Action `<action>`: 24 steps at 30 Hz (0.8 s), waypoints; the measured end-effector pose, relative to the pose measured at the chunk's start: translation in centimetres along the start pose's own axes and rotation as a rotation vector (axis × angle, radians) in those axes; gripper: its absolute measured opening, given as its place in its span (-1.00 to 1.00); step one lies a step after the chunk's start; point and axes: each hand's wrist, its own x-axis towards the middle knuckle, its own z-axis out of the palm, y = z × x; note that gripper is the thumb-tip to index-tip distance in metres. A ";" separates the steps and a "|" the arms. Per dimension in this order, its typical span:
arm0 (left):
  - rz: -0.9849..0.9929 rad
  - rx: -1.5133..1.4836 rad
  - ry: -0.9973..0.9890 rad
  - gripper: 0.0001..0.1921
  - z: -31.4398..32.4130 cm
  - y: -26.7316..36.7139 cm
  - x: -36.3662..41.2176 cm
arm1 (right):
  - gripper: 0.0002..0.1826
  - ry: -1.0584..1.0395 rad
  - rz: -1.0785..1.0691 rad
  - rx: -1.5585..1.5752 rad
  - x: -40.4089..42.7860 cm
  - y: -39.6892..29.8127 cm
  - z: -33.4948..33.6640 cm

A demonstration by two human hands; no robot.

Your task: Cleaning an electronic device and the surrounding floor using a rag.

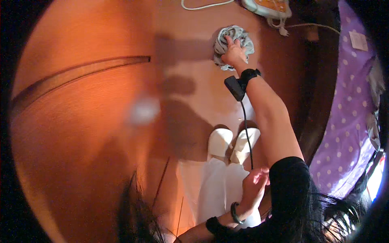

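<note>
A crumpled grey-white cloth [248, 45] lies in a round bundle on the reddish-brown floor, near the top middle. My right hand [235, 54] presses down on it with the fingers spread; whether they grip the fabric is hard to tell. A black strap with a small black device and a cable [249, 136] is on that wrist. Near my right upper arm and above my white-clothed legs [212, 188], my left hand [254, 185] is held with curled fingers, and nothing shows in it. It wears a dark bracelet. White slippers [220, 142] are on my feet.
An orange-brown wooden surface [91, 100] with a long slot-like groove rises at the left. Purple polka-dot fabric [346, 100] hangs at the right. A white power strip [267, 8] with an orange face and a pale cord [209, 6] lie at the top.
</note>
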 end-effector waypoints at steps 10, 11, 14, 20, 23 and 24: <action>0.001 -0.122 -0.064 -0.80 -3.0 7.9 1.8 | -0.25 0.069 -0.430 -0.192 6.9 -6.7 4.9; -0.003 -0.116 -0.035 -0.80 -2.3 7.8 1.8 | -0.30 0.047 -0.504 -0.200 6.0 -7.2 6.0; -0.008 -0.083 -0.042 -0.79 -2.2 6.8 2.8 | -0.42 0.051 -0.611 -0.216 3.8 -8.9 6.3; -0.132 -0.119 -0.046 -0.74 1.7 8.0 3.6 | -0.58 0.118 -0.655 -0.178 1.8 -5.6 14.8; -0.185 0.078 -0.106 -0.72 2.5 7.6 3.5 | -0.60 0.017 -0.836 -0.369 -4.9 -3.8 12.2; -0.167 0.165 -0.107 -0.72 1.5 7.2 3.3 | -0.60 -0.087 -0.874 -0.376 -6.2 -3.5 12.8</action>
